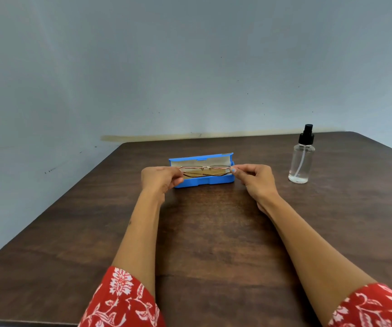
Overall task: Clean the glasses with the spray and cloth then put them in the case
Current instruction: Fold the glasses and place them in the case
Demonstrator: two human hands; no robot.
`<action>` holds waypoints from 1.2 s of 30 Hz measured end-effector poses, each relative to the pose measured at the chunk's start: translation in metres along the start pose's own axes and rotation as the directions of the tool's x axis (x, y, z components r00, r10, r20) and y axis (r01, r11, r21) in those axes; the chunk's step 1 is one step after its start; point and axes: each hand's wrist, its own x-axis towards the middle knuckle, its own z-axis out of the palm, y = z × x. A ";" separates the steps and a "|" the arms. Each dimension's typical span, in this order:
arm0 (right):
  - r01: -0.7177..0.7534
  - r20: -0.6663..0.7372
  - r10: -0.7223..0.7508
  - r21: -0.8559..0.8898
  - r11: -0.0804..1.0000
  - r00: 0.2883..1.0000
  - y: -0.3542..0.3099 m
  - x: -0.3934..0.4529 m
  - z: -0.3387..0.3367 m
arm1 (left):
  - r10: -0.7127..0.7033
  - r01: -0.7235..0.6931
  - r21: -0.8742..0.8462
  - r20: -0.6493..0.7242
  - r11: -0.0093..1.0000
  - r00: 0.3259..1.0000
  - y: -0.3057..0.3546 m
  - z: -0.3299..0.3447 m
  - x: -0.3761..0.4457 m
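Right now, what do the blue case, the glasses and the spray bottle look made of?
The case looks like matte blue plastic, moulded edges, tan lining inside. The glasses seem thin coppery metal wire, glinting. The spray bottle looks like clear plastic or glass, see-through, with a black plastic pump.

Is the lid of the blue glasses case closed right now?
No, the blue case lies open, its lid raised behind the glasses that both hands hold over it.
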 end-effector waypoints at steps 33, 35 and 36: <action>0.105 -0.179 -0.118 -0.083 0.991 0.977 -0.002 0.014 0.021 | 0.445 -0.366 0.320 -0.224 0.874 0.867 -0.028 0.012 0.005; 0.087 -0.113 -0.101 -0.121 0.989 0.988 -0.001 0.019 0.021 | 0.406 -0.371 0.194 -0.186 0.908 0.895 -0.029 0.012 0.006; 0.087 -0.072 -0.100 -0.164 0.983 0.992 0.000 0.022 0.021 | 0.390 -0.370 0.145 -0.152 0.918 0.908 -0.029 0.013 0.007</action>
